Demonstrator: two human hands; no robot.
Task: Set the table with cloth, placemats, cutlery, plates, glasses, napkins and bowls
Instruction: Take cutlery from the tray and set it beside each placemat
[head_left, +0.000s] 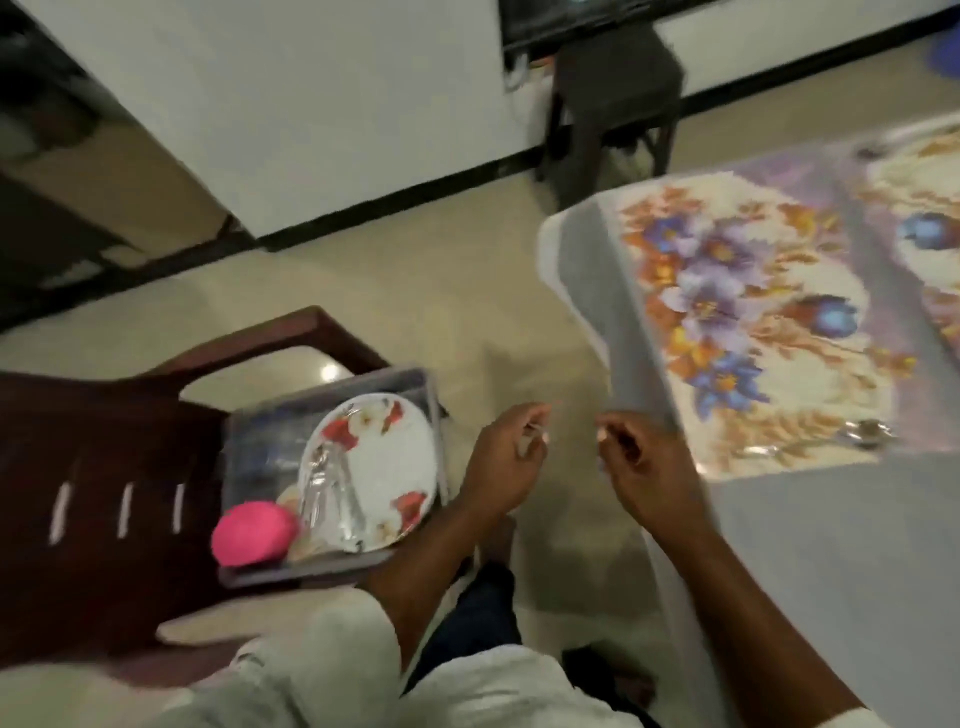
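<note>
Both hands were mid-frame: left hand (506, 457) pinched something small, blurred; right hand (641, 462) curled, contents indiscernible. Plate (374, 467) lay in tray (332, 569), lower left; placemat (753, 322) right. Advisable: lift plate level, two-handed.

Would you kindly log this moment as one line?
left hand: curled, contents unclear | right hand: curled, contents unclear | plate: in tray | spoon: on placemat

You are in a home dining room: a counter (831, 545) under grey cloth with floral placemats (748, 332) on the right, a dark chair (104, 467) on the left, tiled floor (415, 301), and a stool (613, 93) by the far white wall (311, 104).
</note>
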